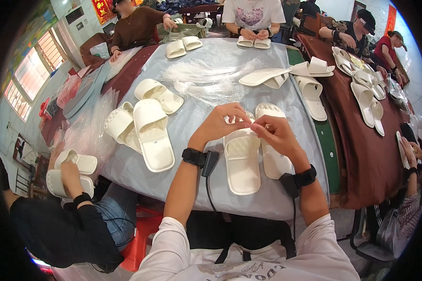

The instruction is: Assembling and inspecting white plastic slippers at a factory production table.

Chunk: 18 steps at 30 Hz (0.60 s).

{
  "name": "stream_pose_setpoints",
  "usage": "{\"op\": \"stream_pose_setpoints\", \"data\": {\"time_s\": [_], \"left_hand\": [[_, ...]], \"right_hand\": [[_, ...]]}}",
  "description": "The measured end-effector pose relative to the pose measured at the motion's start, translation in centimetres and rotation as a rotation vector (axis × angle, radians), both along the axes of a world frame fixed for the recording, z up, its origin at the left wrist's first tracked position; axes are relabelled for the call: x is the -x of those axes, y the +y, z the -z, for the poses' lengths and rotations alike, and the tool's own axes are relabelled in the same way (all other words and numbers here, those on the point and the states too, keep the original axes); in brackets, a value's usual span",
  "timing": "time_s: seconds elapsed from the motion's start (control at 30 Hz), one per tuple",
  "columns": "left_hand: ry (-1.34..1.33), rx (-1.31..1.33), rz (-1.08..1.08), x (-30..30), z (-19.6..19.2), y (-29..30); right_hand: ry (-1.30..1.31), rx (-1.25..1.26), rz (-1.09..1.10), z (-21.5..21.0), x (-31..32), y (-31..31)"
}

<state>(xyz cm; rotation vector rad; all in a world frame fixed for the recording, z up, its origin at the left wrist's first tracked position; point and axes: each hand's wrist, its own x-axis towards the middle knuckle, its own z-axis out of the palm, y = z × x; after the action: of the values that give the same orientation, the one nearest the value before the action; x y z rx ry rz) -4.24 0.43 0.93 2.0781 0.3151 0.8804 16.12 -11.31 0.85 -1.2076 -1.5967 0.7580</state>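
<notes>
My left hand (pixel 225 122) and right hand (pixel 277 135) pinch closed, fingertips meeting, on what I cannot tell, above white slippers (pixel 243 169) near the table's (pixel 262 211) edge. Lettering (pixel 253 270) crosses my shirt (pixel 314 264); bare cloth (pixel 223 200) lies leftward.

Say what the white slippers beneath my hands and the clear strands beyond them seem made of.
White slippers: probably moulded foam or rubber, matte; thick-edged and softly shaded, without glare. Clear strands: likely thin plastic, shiny; they look see-through with bright glints.

Open tablecloth (pixel 301 117) right of hands (pixel 275 133), slippers (pixel 155 149) left
</notes>
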Motion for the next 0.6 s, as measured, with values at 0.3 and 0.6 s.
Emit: {"op": "stream_pose_setpoints", "data": {"time_s": [0.3,0.6], "left_hand": [[0.028,0.019,-0.035,-0.2,0.4,0.2],[0.210,0.093,-0.206,-0.5,2.8,1.4]], "right_hand": [[-0.154,0.092,-0.024,-2.5,-0.4,-1.2],[-0.531,0.075,-0.199,-2.0,0.7,-2.1]]}}
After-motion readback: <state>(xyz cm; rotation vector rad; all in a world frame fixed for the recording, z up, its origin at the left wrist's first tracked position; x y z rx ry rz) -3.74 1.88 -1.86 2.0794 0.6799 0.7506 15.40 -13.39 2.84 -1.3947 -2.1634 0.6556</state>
